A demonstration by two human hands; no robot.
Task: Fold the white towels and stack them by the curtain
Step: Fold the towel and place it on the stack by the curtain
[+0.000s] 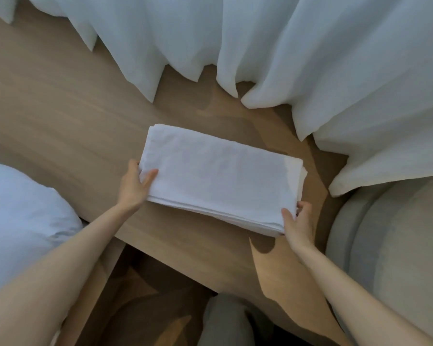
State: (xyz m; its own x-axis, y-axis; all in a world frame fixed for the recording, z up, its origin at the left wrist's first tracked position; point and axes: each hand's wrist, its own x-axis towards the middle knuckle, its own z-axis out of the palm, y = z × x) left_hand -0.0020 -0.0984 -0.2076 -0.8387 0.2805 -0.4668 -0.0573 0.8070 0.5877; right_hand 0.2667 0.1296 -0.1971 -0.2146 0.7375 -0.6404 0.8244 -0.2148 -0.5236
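Wooden tabletop [60, 101], pale brown, runs from the near edge to one white curtain [335, 58] hung in many folds along the far side, hems reaching down to the wood. One stack of towels [218, 176] on it, white, folded into a long rectangle. Lies slantwise at the middle, left end farther, right end nearer. Several layers along the near long edge, too fine to count. Edges fairly even, with a few layers sticking out a little at the right end.

Two bare hands on the stack, one at each short end. Left hand [133, 186] clamped on the left end, thumb flat on top, fingers round the edge. Right hand [298, 226] clamped on the near right corner, thumb on top, fingers curled round the side. Cannot tell whether fully resting on the wood or slightly lifted.

Far right corner near the curtain hem but apart from it. Wide bare wood to the left and far left, and only a narrow strip between stack and near table edge. One pale pillow [18, 208] at the left by the table edge. One grey padded chair [398, 245] at the right, just beside the table. One grey-clad knee [225, 318] at the near bottom, below the tabletop.
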